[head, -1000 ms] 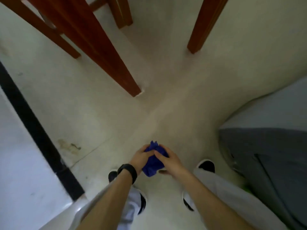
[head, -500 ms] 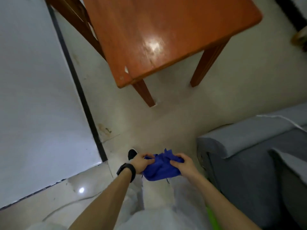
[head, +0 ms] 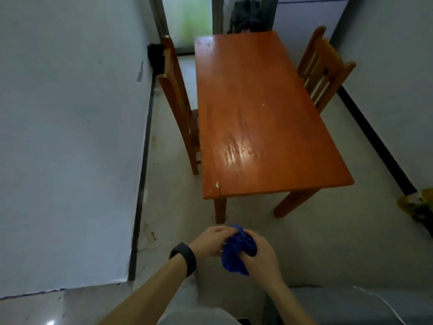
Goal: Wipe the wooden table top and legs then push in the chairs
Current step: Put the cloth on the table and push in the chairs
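A crumpled deep-blue cloth (head: pixel 236 253) hangs bunched over the floor (head: pixel 178 214), just short of the glossy orange-brown wooden worktop (head: pixel 257 109); the left hand (head: pixel 209 242) and right hand (head: pixel 263 260) both clench it.

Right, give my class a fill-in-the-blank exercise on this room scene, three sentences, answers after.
1. The left hand and right hand both grip a crumpled ____ cloth.
2. The rectangular orange wooden table has ____ wooden chairs beside it.
3. The black wristband sits on the ____ wrist.
Answers: blue; two; left.
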{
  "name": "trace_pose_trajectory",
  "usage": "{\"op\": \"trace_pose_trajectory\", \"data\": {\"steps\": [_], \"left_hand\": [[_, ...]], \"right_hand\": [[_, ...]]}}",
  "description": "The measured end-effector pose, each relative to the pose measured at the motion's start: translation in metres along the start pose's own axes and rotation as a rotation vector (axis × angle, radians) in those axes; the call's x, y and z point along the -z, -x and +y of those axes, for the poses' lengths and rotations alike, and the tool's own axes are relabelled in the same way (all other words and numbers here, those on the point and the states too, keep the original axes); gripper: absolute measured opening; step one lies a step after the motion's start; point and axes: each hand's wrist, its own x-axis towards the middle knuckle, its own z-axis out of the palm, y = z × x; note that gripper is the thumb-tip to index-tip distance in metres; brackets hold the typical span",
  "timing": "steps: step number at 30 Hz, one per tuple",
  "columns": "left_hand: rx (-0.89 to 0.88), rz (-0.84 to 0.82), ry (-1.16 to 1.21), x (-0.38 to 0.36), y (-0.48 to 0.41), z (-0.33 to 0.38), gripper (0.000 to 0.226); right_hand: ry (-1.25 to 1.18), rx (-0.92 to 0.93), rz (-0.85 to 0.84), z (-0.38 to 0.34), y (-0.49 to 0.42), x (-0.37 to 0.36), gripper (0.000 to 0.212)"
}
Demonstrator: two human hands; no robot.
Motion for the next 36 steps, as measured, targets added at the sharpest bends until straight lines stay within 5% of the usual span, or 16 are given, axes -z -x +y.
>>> {"op": "trace_pose_trajectory", "data": {"steps": [13, 18, 22, 30, 36], "left_hand": [[-0.229, 0.202, -0.994, 0.141, -0.153, 0.091, 0.059], [-0.213, 0.101, -1.343, 0.155, -0.203, 0.125, 0.072], [-0.155, 0.038, -1.403, 0.16, -0.223, 0.113, 0.081], [-0.064, -0.131, -1.362, 0.17, -0.223, 0.156, 0.078], [-0.382, -0.002, -1.421, 0.23, -0.221, 0.238, 0.057]], "right_hand": [[0.244, -0.05, 0.179, -0.082, -0.185, 0.014, 0.064], [0.583, -0.089, 0.166, -0.088, -0.231, 0.01, 0.08], [0.671, -0.153, -0.03, -0.063, -0.245, -0.007, 0.071], [0.643, -0.189, -0.158, -0.067, -0.262, 0.023, 0.066], [0.471, -0.135, 0.107, -0.141, -0.286, 0.041, 0.047]]}}
